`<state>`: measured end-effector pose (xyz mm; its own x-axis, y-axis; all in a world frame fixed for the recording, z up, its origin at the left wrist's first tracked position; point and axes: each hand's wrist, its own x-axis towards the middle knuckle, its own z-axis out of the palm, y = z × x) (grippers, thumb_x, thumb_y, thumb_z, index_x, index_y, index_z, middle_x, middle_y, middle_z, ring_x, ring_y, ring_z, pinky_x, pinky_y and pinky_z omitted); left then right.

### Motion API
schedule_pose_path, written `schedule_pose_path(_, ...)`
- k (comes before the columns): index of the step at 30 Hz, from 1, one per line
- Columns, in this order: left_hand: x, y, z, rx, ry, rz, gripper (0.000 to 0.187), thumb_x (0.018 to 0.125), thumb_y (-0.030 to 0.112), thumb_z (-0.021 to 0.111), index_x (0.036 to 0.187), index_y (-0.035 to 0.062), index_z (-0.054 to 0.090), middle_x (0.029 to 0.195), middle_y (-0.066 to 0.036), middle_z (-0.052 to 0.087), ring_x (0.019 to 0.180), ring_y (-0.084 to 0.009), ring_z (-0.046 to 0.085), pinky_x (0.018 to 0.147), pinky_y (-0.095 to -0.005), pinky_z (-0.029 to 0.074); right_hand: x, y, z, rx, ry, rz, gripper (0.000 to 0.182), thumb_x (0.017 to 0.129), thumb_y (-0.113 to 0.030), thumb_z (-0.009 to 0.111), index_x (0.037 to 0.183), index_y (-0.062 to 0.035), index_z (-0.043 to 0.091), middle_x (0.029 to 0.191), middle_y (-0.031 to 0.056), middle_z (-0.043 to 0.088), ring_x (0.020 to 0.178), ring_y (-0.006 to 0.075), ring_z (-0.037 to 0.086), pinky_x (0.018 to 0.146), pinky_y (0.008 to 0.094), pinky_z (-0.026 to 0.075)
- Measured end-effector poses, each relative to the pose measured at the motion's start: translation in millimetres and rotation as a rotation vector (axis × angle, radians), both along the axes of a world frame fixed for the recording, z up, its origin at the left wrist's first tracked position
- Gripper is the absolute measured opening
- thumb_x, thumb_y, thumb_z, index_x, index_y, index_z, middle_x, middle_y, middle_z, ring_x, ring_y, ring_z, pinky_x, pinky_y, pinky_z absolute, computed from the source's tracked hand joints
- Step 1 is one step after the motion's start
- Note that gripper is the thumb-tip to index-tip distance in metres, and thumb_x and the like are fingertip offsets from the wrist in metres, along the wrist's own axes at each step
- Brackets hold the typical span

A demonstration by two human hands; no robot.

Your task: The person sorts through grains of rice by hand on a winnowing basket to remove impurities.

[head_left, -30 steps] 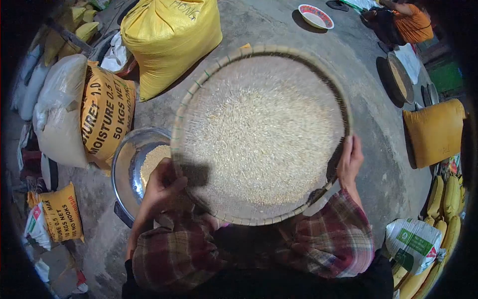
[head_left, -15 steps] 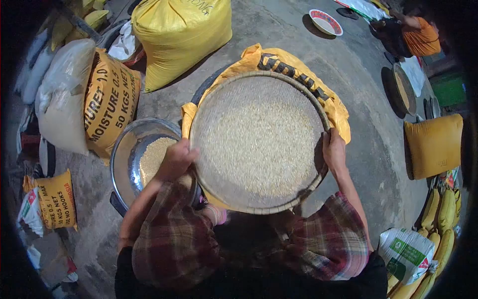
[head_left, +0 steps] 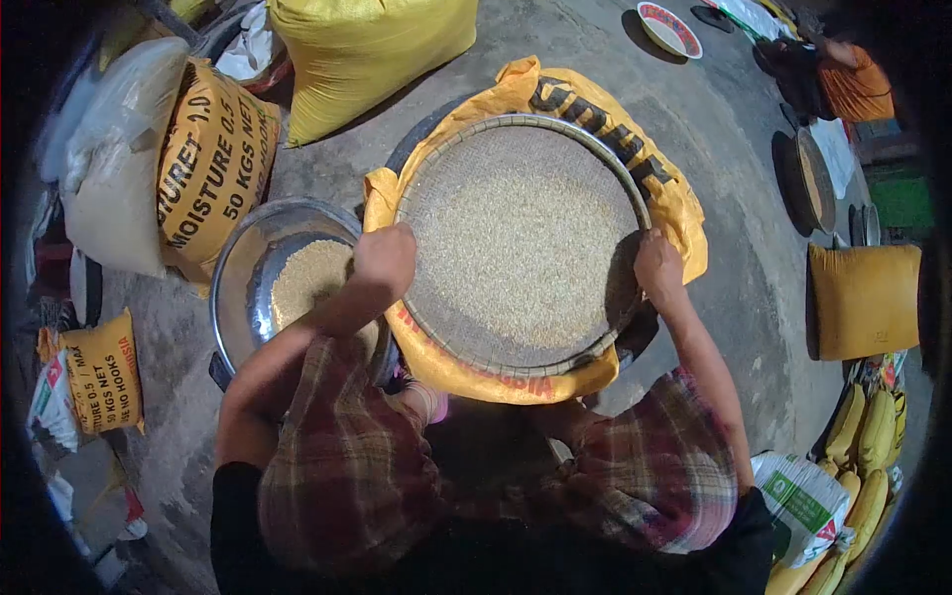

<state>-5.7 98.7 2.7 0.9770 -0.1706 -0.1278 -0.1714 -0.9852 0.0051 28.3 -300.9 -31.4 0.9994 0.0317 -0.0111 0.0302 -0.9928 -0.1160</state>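
Note:
A round woven sieve (head_left: 451,169) with pale grain (head_left: 526,258) spread over its mesh is held level in front of my knees. My left hand (head_left: 385,260) is closed on its left rim, and my right hand (head_left: 658,266) grips the right rim. Under the sieve lies an orange printed sack (head_left: 684,223), its edge folded round what looks like a wide container whose inside is hidden. Beside my left forearm stands a metal basin (head_left: 238,268) with a heap of light brown grain (head_left: 309,278) in it.
A full yellow sack (head_left: 372,59) stands ahead on the left, near an orange sack with black print (head_left: 223,174). A patterned bowl (head_left: 670,30) lies far ahead. At the far right sit a person in orange (head_left: 855,84), a tan sack (head_left: 865,302) and long yellow bundles (head_left: 878,431).
Both hands have carried the sieve forward, away from my body, and a little to the right. More of the orange sack's near edge now shows below it. The grain stays spread on the mesh.

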Motion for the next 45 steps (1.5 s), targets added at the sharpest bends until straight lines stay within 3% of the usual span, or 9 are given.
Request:
schedule_pose_path(4,6.7,12.6,17.7,-0.026,-0.068,-0.218,0.008,0.074,0.008,0.052,0.073,0.0021,0.057,0.079,-0.019,0.063,0.074,-0.0287,0.065,0.062,-0.0406,0.049,10.7,14.0,41.3,-0.171,0.178,-0.011,0.013,0.081,-0.007,0.045,0.077,0.0029,0.051,0.071,0.0247,0.060,0.071,0.0422,0.060,0.061,0.0462,0.049)
schedule_pose_path(7,36.8,-3.1,47.7,-0.023,0.321,0.021,0.012,0.074,0.008,0.052,0.078,-0.0021,0.057,0.082,-0.020,0.062,0.076,-0.0340,0.063,0.067,-0.0440,0.048,30.9,21.0,50.8,0.126,0.058,0.245,0.010,0.080,-0.007,0.049,0.082,0.0007,0.055,0.077,0.0233,0.060,0.074,0.0399,0.060,0.063,0.0463,0.047)
schedule_pose_path(9,68.3,-5.6,44.7,-0.114,0.380,-0.286,0.023,0.074,0.017,0.058,0.086,-0.0033,0.057,0.083,-0.023,0.059,0.080,-0.0385,0.060,0.071,-0.0458,0.047,52.7,30.3,46.5,0.278,0.079,0.352,0.009,0.080,-0.007,0.050,0.084,0.0003,0.055,0.079,0.0225,0.059,0.076,0.0397,0.059,0.065,0.0456,0.047)
schedule_pose_path(19,51.3,-78.8,41.4,-0.647,-0.025,-0.620,0.021,0.078,0.014,0.060,0.097,0.0081,0.056,0.091,-0.010,0.052,0.091,-0.0293,0.052,0.079,-0.0412,0.040,96.5,108.2,12.1,0.476,0.030,0.569,0.014,0.077,-0.009,0.056,0.087,0.0008,0.058,0.091,0.0218,0.056,0.088,0.0397,0.053,0.079,0.0448,0.043)
schedule_pose_path(23,-25.9,-3.2,66.0,-0.731,-0.115,-0.315,0.017,0.081,0.015,0.060,0.096,0.0082,0.056,0.094,-0.008,0.052,0.094,-0.0253,0.051,0.082,-0.0374,0.039,92.6,107.6,13.2,0.306,0.109,0.523,0.017,0.079,-0.010,0.055,0.092,0.0005,0.057,0.093,0.0242,0.053,0.087,0.0411,0.051,0.077,0.0464,0.042)
schedule_pose_path(26,-93.0,53.0,49.9,-0.763,-0.703,0.302,0.014,0.080,0.005,0.059,0.094,0.0058,0.058,0.095,-0.009,0.057,0.091,-0.0233,0.056,0.082,-0.0361,0.044,93.9,89.0,-4.3,0.333,-0.006,0.652,0.011,0.081,-0.008,0.053,0.087,0.0006,0.050,0.081,0.0216,0.051,0.078,0.0411,0.049,0.071,0.0452,0.041)
schedule_pose_path(31,-247.0,143.6,-3.9,-0.887,-0.819,1.175,0.015,0.084,0.013,0.058,0.096,0.0037,0.058,0.091,-0.011,0.058,0.085,-0.0207,0.056,0.075,-0.0343,0.046,77.5,67.6,27.0,0.503,0.274,0.509,0.009,0.086,-0.007,0.050,0.085,-0.0011,0.044,0.068,0.0094,0.049,0.060,0.0210,0.052,0.056,0.0323,0.045)
schedule_pose_path(37,-358.0,244.4,-92.4,-0.136,-0.606,1.152,0.036,0.086,0.029,0.055,0.110,0.0029,0.053,0.102,-0.019,0.053,0.101,-0.0345,0.048,0.091,-0.0456,0.035,35.1,84.6,86.2,0.589,0.417,0.366,0.005,0.085,-0.006,0.051,0.089,-0.0037,0.048,0.069,0.0025,0.052,0.059,0.0098,0.051,0.052,0.0249,0.045)
schedule_pose_path(45,-344.0,291.4,-131.4,-0.090,-0.276,1.368,0.059,0.084,0.044,0.054,0.125,0.0033,0.043,0.115,-0.027,0.046,0.111,-0.0429,0.041,0.093,-0.0511,0.033,-10.4,109.4,105.9,0.553,0.386,0.347,0.008,0.083,-0.003,0.051,0.090,-0.0029,0.050,0.074,0.0023,0.053,0.064,0.0084,0.051,0.055,0.0237,0.044)
